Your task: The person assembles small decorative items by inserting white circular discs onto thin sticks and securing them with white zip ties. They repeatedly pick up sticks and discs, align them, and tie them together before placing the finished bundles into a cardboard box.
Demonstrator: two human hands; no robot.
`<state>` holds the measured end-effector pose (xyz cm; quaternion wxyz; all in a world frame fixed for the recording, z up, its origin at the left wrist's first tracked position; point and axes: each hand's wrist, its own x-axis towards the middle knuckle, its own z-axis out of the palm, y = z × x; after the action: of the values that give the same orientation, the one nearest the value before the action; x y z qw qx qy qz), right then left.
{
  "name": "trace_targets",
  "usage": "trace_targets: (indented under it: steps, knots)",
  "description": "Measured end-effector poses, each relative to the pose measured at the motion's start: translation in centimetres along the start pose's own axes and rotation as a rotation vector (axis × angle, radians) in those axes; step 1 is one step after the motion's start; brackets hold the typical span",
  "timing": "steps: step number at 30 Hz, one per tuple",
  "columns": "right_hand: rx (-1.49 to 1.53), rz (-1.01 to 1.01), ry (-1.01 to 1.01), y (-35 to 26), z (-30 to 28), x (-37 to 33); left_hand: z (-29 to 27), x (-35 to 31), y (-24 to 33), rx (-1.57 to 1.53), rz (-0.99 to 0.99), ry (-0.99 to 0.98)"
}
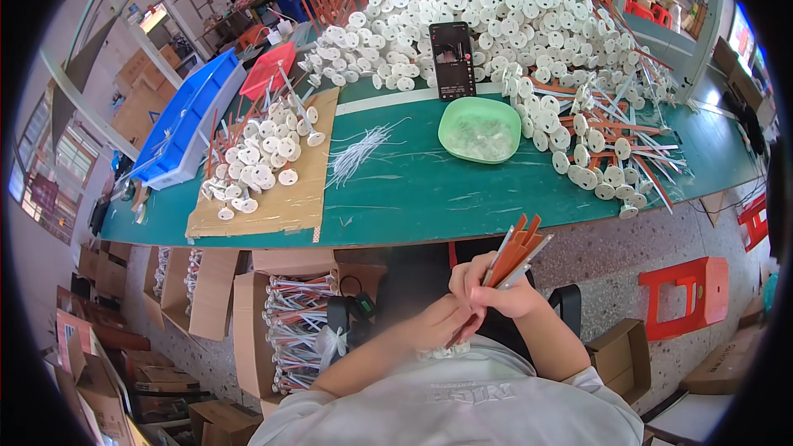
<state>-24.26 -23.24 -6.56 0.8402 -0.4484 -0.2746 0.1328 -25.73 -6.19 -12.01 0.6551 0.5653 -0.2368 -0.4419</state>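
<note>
Below the near edge of the green table (413, 198), the right hand (504, 293) grips a bundle of orange and white rods (514, 258) upright while the left hand (442, 322) pinches its lower end, seemingly gathering them; tying likely needs a white tie (355, 153).

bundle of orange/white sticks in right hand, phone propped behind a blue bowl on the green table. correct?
Not quite: the bowl is light green, not blue, as the head view shows. The rest holds: the right hand grips the bundle of orange and white sticks, and the phone stands just behind the bowl on the green table.
</note>
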Motion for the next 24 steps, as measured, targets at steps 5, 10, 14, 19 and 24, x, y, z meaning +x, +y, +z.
trace_targets:
  steps: [5,10,14,19,24]
  knots:
    - [-0.116,0.1,0.101,-0.9,0.9,0.2,0.5,-0.8,2.3,-0.053,0.097,0.034]
    - [-0.308,0.035,-0.065,-1.6,0.9,2.4,0.9,-1.8,2.1,0.385,0.268,0.186]
    - [-0.282,0.222,-0.12,-1.0,2.3,4.7,1.3,-1.8,1.1,0.327,0.46,0.498]
    - [-0.619,0.092,-0.472,-1.7,2.0,10.5,-1.2,-4.1,0.2,0.155,0.494,0.544]
    - [-1.339,-0.026,-0.113,-3.5,-1.9,20.2,-3.1,-7.0,2.1,-0.221,0.57,0.664]
